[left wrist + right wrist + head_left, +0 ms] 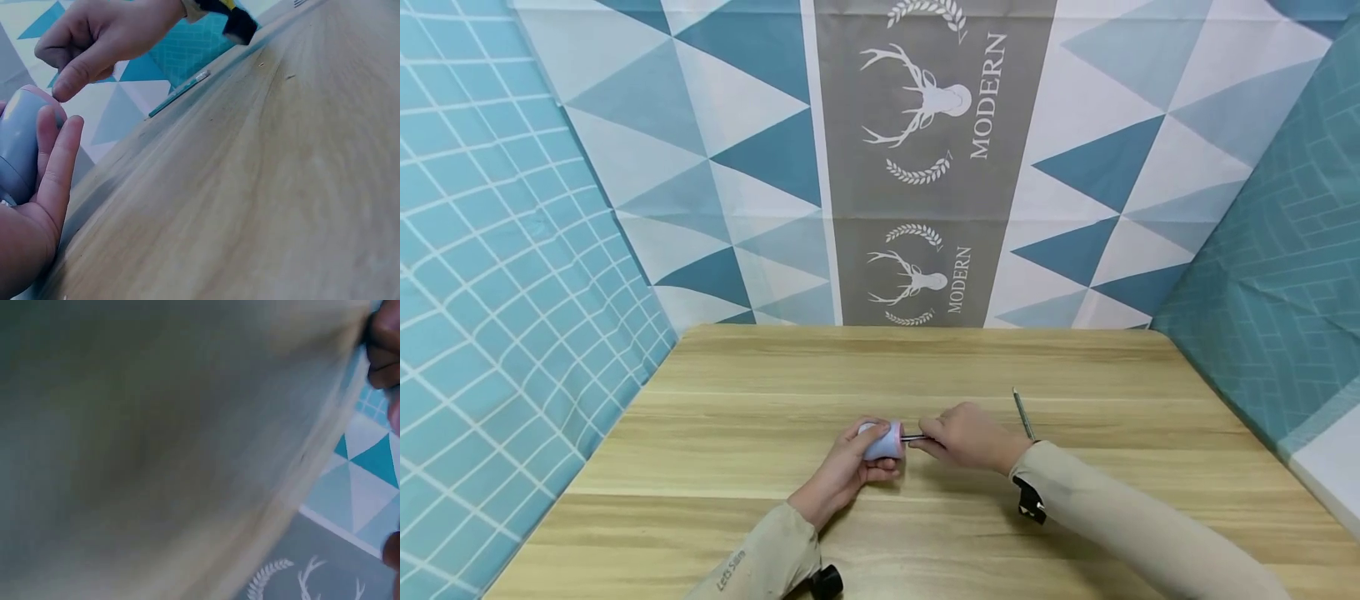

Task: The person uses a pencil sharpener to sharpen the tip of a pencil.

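A small lavender-blue cylinder with a pink rim (881, 443) lies in my left hand (842, 471), thumb across its top. Shown close in the left wrist view, the cylinder (20, 140) has a smooth rounded body, and two of the fingers extend past its pink end. Between finger and thumb my right hand (973, 437) pinches a thin dark stick (913, 437). The stick's left end meets the pink end of the cylinder; its tip is hidden there, and its kind cannot be told. Only parts of fingers (384, 350) show at the edge of the right wrist view.
A slim green pencil (1021, 410) lies on the wooden table (737, 417), just beyond the right wrist. Patterned cloth hangs behind the table and at both sides. A white surface (1326, 467) borders the table at right. Dark wrist cameras sit on both sleeves.
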Tool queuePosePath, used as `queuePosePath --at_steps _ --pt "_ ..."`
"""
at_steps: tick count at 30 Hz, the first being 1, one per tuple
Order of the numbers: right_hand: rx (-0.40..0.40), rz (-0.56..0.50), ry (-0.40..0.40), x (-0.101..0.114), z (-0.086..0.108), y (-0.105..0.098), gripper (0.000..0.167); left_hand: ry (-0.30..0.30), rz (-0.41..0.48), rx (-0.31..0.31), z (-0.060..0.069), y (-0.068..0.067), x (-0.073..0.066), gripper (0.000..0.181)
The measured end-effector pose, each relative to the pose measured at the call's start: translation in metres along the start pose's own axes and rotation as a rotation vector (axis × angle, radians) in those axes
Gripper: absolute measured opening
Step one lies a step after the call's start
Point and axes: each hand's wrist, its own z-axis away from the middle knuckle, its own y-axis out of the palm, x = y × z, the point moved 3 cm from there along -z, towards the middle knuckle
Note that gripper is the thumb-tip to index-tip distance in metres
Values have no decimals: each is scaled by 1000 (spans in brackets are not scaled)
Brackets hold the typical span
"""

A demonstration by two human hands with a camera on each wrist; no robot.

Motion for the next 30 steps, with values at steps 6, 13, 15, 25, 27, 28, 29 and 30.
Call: queuePosePath --at_steps 6,13,15,25,27,28,29,30 --pt "214 -630 504 -2 1 1 34 -8 12 25 0 1 2 13" --pt "365 -1272 1122 -2 10 10 37 10 -15 8 0 1 6 12" --pt "411 -1467 1266 -1 16 15 37 16 -37 10 0 2 7 14" --pt "430 -1420 1262 -5 16 15 37 27 -57 7 -1 1 3 18" --pt "385 -1211 1084 -6 10 7 32 21 -45 8 -1 0 2 16" --pt "366 -1080 969 -6 7 3 28 17 -40 9 -1 0 1 15" --pt "345 -936 839 -6 4 -1 24 16 -36 11 0 0 0 14" --pt "321 -789 707 -5 1 -5 20 15 -32 12 0 -1 0 12"
